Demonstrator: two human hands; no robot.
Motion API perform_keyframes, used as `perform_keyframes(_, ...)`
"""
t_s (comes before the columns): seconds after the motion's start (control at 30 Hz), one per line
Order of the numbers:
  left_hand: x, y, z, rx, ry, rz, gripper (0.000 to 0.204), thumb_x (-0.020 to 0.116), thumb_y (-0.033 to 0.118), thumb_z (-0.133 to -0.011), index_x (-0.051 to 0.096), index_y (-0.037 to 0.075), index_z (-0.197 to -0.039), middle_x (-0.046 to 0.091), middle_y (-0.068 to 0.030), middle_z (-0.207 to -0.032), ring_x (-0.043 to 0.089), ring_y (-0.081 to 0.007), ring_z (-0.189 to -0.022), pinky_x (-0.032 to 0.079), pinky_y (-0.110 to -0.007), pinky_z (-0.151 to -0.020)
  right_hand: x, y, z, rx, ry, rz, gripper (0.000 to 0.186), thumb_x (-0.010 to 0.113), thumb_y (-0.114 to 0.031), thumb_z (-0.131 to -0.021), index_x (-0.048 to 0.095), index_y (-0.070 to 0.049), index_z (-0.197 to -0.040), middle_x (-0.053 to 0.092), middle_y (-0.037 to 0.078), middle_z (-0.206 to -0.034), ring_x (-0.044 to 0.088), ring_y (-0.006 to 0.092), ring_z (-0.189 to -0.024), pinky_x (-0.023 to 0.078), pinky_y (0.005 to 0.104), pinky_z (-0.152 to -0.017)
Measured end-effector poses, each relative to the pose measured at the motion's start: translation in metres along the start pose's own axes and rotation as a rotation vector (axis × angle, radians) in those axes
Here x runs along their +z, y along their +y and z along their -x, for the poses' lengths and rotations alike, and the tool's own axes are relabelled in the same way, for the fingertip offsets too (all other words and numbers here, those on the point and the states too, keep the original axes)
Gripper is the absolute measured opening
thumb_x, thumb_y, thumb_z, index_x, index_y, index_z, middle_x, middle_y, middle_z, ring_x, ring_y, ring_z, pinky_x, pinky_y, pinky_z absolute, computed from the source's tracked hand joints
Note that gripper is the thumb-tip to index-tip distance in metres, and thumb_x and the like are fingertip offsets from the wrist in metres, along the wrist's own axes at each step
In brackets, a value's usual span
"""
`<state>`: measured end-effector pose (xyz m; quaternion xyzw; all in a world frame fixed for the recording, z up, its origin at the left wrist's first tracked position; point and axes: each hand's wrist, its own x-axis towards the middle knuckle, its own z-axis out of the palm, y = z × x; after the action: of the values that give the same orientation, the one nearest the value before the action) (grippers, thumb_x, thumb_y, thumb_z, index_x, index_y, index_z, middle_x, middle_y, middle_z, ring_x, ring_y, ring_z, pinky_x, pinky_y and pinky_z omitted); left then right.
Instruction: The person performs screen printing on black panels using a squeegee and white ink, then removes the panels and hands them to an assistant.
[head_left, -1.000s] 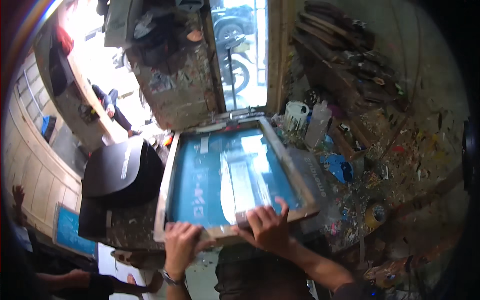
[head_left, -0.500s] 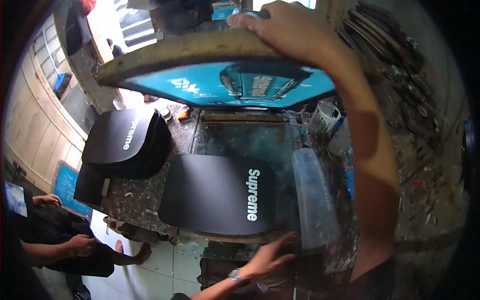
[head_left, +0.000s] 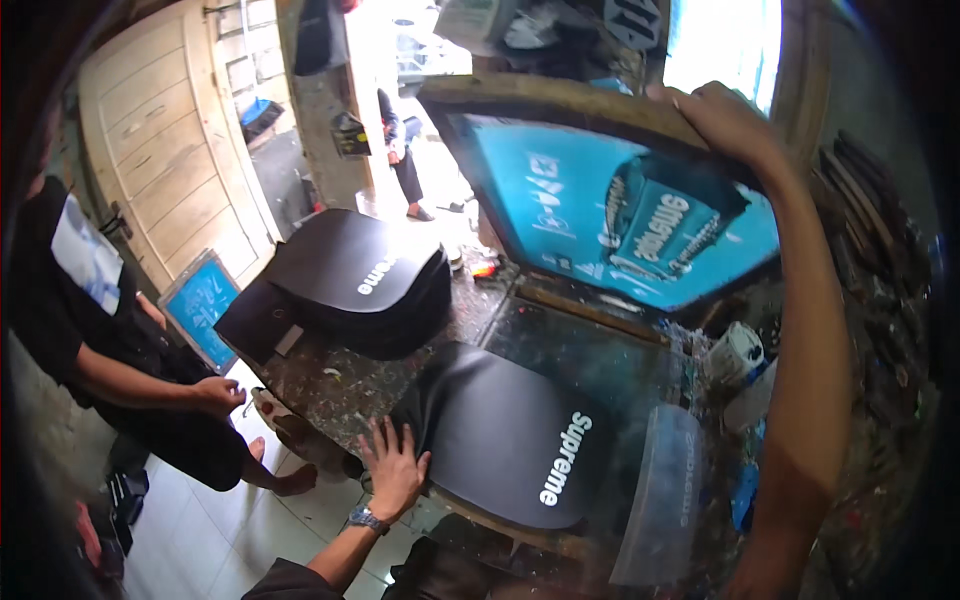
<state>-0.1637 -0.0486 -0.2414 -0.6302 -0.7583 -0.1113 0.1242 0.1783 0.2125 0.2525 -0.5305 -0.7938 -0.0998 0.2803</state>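
Observation:
My right hand [head_left: 725, 118] grips the upper wooden edge of a screen-printing frame [head_left: 520, 185], holding it tilted up over the bench. The frame's mesh is turquoise, with a darker stencilled patch. Below it, a black rounded panel [head_left: 490, 420] with white lettering lies flat on a glass-like plate [head_left: 540, 340]. At the panel's left end, my left hand [head_left: 397, 470], a watch on its wrist, rests with fingers spread on the edge.
To the left stands a stack of similar black panels [head_left: 350, 260]. Right of the panel lies a clear plastic strip [head_left: 660, 500], with a white tub [head_left: 735, 350] beyond. A person in black [head_left: 120, 330] stands at far left, and a cat [head_left: 300, 435] sits by the bench.
My left hand has moved from the panel's near right side to its left end. The raised frame stays in my right hand. The view has turned left, bringing more of the other person in.

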Motion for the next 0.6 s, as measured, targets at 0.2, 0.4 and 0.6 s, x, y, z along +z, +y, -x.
perform_keyframes(0.2, -0.075, 0.086, -0.055, -0.325, -0.053, 1.296, 0.043, 0.055, 0.016, -0.104, 0.056, 0.001, -0.144, 0.063, -0.0211, -0.128, 0.055, -0.0273, -0.13, 0.039, -0.04, -0.112, 0.002, -0.009, 0.001, 0.067, -0.026, -0.018, 0.075, 0.056, -0.067, -0.096, 0.074, 0.005, -0.086, 0.065, 0.014, -0.07, 0.06, 0.0249, -0.066, 0.049, 0.0444, -0.072)
perform_keyframes(0.4, -0.184, 0.075, -0.142, -0.277, 0.223, 2.123, 0.043, 0.049, 0.014, -0.106, 0.052, -0.002, -0.146, 0.063, -0.0157, -0.135, 0.059, -0.0233, -0.127, 0.043, -0.034, -0.113, 0.001, -0.017, 0.017, 0.078, -0.036, -0.144, 0.073, 0.055, -0.064, -0.097, 0.073, 0.007, -0.099, 0.072, 0.021, -0.088, 0.066, 0.0284, -0.08, 0.05, 0.0458, -0.08)
perform_keyframes(0.6, -0.289, -0.033, -0.236, -0.078, -0.135, 1.917, 0.032, 0.051, 0.014, -0.105, 0.062, -0.004, -0.129, 0.071, -0.0125, -0.112, 0.071, -0.0159, -0.093, 0.06, -0.029, -0.08, -0.005, -0.027, 0.017, 0.117, -0.023, -0.009, 0.071, 0.055, -0.06, -0.098, 0.072, 0.008, -0.111, 0.072, 0.024, -0.103, 0.068, 0.0315, -0.093, 0.05, 0.0454, -0.087)
